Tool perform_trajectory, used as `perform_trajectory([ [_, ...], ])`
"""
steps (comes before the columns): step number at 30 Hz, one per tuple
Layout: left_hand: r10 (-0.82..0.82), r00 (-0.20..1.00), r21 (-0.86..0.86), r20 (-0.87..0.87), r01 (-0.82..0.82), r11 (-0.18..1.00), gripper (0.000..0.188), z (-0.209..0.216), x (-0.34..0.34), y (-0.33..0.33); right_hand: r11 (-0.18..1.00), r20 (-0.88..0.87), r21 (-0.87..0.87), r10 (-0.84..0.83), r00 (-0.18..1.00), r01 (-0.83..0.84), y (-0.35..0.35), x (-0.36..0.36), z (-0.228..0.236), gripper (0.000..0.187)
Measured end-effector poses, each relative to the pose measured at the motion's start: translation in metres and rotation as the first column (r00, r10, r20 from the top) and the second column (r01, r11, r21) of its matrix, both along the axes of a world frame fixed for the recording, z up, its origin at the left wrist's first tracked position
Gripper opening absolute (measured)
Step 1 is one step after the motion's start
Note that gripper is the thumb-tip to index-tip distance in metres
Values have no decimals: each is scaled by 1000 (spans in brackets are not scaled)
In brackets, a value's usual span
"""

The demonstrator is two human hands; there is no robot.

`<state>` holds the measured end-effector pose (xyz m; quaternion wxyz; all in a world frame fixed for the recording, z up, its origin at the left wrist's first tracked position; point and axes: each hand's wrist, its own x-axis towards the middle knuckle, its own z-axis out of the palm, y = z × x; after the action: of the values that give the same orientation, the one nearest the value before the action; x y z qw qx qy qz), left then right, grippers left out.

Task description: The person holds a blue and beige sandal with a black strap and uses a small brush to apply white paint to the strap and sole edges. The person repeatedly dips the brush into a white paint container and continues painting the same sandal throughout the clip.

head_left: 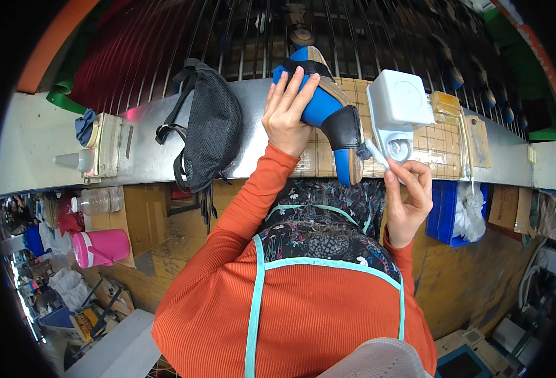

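Note:
My left hand (289,116) is wrapped over a blue shoe (322,104) with a black strap and black heel part, holding it above the bench. The shoe is tilted, its tan sole edge turned to the right. My right hand (409,198) pinches a small white-handled brush (377,154). The brush's dark tip is close to the sole edge near the shoe's lower end; whether it touches I cannot tell. Just beyond the brush stands a white plastic dispenser (401,101) with a small round cup (399,148) at its front.
The metal bench (256,126) carries a black mesh bag (212,126) on the left and a taped cardboard sheet (442,151) on the right. Behind run metal rollers or bars (227,38) with shoes among them. Below are a blue crate (440,211) and a pink jug (105,247).

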<state>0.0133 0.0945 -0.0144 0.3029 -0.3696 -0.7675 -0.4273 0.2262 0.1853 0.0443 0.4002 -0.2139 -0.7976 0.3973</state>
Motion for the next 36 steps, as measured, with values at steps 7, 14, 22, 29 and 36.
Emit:
perform_trajectory([
  [7, 23, 999, 21, -25, -22, 1000, 65, 2, -3, 0, 972, -8, 212, -103, 995, 102, -2, -5, 1, 23],
  [14, -5, 1000, 51, 18, 4, 999, 66, 9, -6, 1, 998, -116, 38, 47, 992, -43, 1, -8, -1, 22],
  [22, -66, 991, 32, 119, 62, 998, 65, 22, 0, 5, 993, -181, 83, 103, 978, -89, 8, -10, 5, 24],
  [29, -99, 974, -59, 206, 113, 992, 61, 32, 9, 5, 968, -208, 221, 165, 964, -119, 21, -15, 21, 26],
  [36, -269, 879, -35, 394, 307, 951, 65, 41, 11, 2, 916, -180, 337, 289, 940, -217, 38, -22, 46, 26],
])
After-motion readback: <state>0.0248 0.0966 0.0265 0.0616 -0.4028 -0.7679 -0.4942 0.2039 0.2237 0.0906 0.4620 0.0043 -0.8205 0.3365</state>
